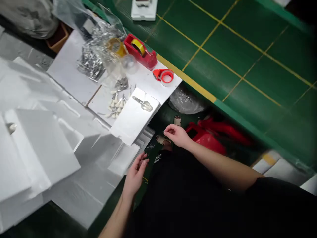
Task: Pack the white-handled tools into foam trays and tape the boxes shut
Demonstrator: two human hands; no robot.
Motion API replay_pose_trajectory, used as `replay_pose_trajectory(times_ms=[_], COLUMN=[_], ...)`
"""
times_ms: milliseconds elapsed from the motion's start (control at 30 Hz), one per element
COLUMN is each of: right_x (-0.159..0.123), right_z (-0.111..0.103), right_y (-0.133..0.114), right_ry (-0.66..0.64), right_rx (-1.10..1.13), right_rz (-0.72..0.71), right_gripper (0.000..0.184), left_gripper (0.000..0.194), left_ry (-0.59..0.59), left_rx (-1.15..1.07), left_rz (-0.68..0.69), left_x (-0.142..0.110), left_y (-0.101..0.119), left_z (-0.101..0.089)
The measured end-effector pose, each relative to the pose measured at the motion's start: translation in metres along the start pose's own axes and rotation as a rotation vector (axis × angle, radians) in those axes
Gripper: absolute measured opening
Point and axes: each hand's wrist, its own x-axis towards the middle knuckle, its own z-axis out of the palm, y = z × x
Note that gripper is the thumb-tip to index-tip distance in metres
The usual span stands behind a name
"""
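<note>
My left hand (133, 175) hangs beside the white foam pieces, its fingers loosely bent and apart, holding nothing. Over the floor gap, my right hand (177, 135) has its thumb and fingertips pinched together; whether something small sits between them I cannot make out. Closest to both hands is a flat white foam box (135, 120) on the table corner. A shiny flat metal piece (143, 103) with a narrow handle and wider end lies on it. Beside the box are several small white-handled metal pieces (117, 105) in a loose heap.
A red tape dispenser (141, 53), a red-ringed tape roll (167, 77) and bagged metal parts (92, 61) lie on the white table (153, 77). White foam boxes (47, 142) are piled at left. A green, yellow-lined workbench (223, 49) runs along the right, red objects (208, 138) beneath.
</note>
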Motion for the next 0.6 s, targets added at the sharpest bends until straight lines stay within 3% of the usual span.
replay_pose_trajectory(times_ms=[133,300,433,600], right_x=[0.050,0.127,0.162,0.174], right_z=[-0.001,0.025,0.050,0.064], right_y=[0.056,0.125,0.154,0.159], right_ry=[0.108,0.168,0.292,0.328], right_rx=[-0.112,-0.018,0.118,0.166], right_rz=[-0.302,-0.538,-0.663,-0.635], right_gripper=[0.012,0.017,0.017,0.018], left_gripper=[0.065,0.067,0.076,0.075], left_ry=[0.093,0.282,0.332,0.336], left_rx=[-0.141,-0.206,-0.162,-0.250], left_rz=[-0.089,-0.143,-0.108,-0.115], left_x=[0.061,0.125,0.146,0.153], left_y=[-0.035,-0.050,-0.058,-0.063], left_z=[0.036,0.071,0.081,0.080])
